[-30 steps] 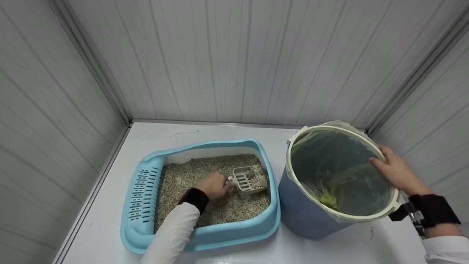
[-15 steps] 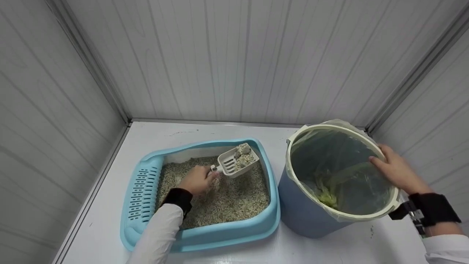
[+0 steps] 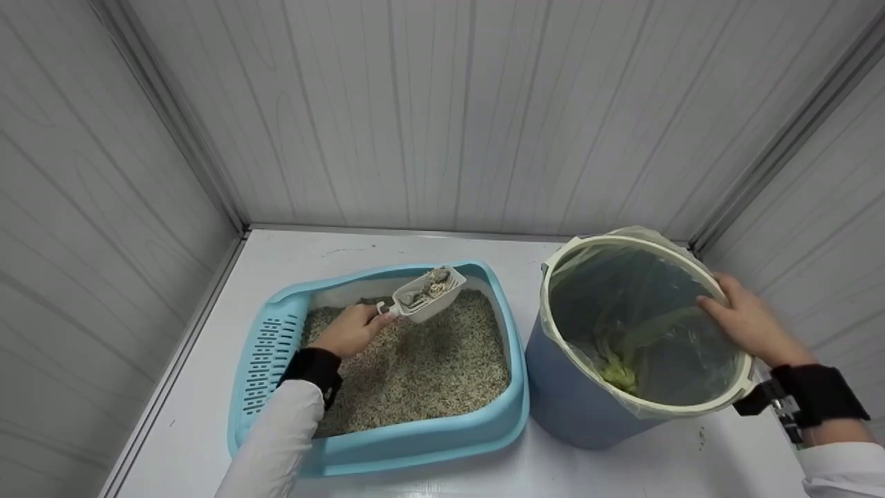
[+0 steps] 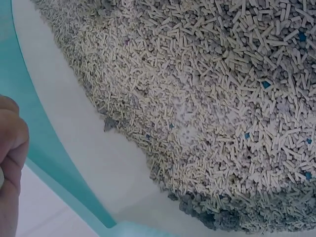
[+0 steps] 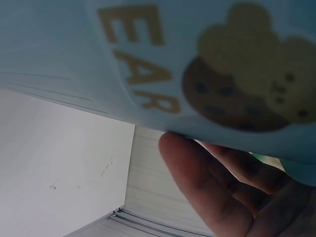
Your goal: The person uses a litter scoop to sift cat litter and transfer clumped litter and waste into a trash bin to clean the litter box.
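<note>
My left hand (image 3: 349, 330) grips the handle of a pale slotted litter scoop (image 3: 434, 306), tilted above the litter. Clumps and some pellets lie in the scoop. Beneath is a blue litter box (image 3: 422, 451) filled with pellet litter (image 3: 432, 377), also close up in the left wrist view, where curled fingers (image 4: 11, 140) show at the left edge. My right hand (image 3: 757, 328) holds the right rim of a blue bin (image 3: 581, 408), thumb over the rim. In the right wrist view, its fingers (image 5: 185, 165) are against the printed outside of the bin (image 5: 148, 54).
A translucent yellowish bag (image 3: 681, 346) lines the bin, bunched at the bottom. The bin stands just right of the litter box on a white table (image 3: 518, 477). Stray crumbs dot the tabletop. Grey panel walls (image 3: 429, 124) enclose the back and sides.
My left hand has lifted the loaded scoop from the litter and drawn it up and left, with some pellets gone from it. The right hand and bin have stayed put.
</note>
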`<state>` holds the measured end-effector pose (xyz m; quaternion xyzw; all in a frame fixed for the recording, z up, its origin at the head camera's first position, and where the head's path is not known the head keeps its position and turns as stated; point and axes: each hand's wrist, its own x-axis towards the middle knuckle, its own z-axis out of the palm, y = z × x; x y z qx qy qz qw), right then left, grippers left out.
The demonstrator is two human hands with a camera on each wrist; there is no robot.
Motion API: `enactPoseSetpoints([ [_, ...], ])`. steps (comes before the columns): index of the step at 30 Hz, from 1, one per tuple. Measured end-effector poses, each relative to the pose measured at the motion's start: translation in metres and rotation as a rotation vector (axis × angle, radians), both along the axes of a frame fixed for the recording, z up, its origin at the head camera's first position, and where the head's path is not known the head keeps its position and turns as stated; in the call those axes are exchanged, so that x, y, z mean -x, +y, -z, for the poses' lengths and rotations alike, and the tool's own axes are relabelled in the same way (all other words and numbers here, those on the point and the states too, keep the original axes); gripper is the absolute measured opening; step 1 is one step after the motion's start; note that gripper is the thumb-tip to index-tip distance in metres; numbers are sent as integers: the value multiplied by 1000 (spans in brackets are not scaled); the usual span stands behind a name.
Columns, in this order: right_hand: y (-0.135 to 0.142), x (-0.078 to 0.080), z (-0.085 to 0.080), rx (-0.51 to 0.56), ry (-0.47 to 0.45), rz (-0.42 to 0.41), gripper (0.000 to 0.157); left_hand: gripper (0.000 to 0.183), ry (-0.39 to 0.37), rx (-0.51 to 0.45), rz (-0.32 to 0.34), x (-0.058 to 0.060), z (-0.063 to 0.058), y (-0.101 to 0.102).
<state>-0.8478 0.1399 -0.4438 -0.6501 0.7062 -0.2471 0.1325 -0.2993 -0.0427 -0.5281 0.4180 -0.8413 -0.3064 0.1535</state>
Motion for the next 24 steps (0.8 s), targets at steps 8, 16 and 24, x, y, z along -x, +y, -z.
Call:
enactPoseSetpoints([
  [8, 0, 1, 1, 0, -14, -11, 55, 37, -98, 255, -40, -8, -6, 3],
  [16, -1, 2, 1, 14, -5, -19, 51, 31, -195, 594, 41, -19, -7, 6],
  [24, -1, 4, 1, -17, -22, -13, 53, 28, -196, 597, 41, -25, -11, 6],
])
